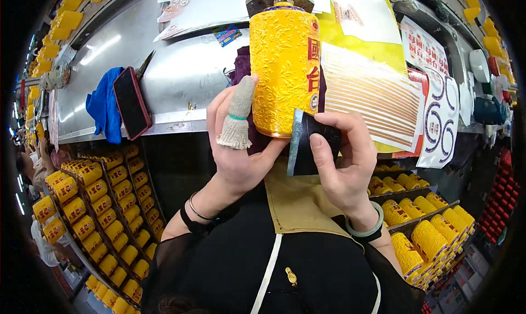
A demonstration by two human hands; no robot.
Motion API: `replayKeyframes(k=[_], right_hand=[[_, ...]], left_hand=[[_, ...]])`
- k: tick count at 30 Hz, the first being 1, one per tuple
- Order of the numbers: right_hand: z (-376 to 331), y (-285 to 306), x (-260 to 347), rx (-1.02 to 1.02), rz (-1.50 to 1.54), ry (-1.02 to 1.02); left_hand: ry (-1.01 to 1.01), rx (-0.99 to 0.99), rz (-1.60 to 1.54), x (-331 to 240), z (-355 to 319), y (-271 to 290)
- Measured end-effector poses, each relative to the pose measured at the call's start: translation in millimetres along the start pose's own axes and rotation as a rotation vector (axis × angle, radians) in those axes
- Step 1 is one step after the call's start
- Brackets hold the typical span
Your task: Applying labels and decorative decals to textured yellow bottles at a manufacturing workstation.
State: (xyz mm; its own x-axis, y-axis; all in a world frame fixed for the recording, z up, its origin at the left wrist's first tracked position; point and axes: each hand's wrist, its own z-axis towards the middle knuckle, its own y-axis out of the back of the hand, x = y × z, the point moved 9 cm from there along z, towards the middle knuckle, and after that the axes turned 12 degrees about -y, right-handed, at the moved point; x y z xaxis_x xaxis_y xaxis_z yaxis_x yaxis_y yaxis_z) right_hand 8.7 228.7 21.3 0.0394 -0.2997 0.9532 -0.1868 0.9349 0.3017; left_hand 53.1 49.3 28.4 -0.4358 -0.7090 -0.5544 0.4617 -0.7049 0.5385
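Left hand (241,155) cups yellow embossed bottle (284,67) from below w/ fingers wrapped on it, held upright over steel tabletop (164,67) so right hand (345,160), fingers pinched on dark pad (304,144), reaches its base.

Looks like a small packing or finishing line in a factory — not a home or shop. The giveaway is the sheer repetition: racks of identical yellow embossed bottles (104,215) run down the left side in neat rows, with more of the same in trays (422,226) on the right. A long steel workbench (181,67) runs across the middle, with a blue rag (104,108), a phone in a red case (131,103) and sheets of peel-off gold strip labels (372,97) lying on it. Printed paper notices (433,95) hang at the right, and another person (33,171) works at the far left edge — so it's a shared station.
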Motion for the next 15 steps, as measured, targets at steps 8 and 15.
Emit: replayKeyframes(k=[8,15], right_hand=[[0.6,21.2,-37.1,-0.071,-0.009,-0.156],[26.3,14.7,37.5,0.068,-0.193,0.240]], left_hand=[[0.032,0.065,-0.098,15.5,-14.3,-8.8],[0.036,0.020,-0.182,16.9,-13.0,-8.4]])
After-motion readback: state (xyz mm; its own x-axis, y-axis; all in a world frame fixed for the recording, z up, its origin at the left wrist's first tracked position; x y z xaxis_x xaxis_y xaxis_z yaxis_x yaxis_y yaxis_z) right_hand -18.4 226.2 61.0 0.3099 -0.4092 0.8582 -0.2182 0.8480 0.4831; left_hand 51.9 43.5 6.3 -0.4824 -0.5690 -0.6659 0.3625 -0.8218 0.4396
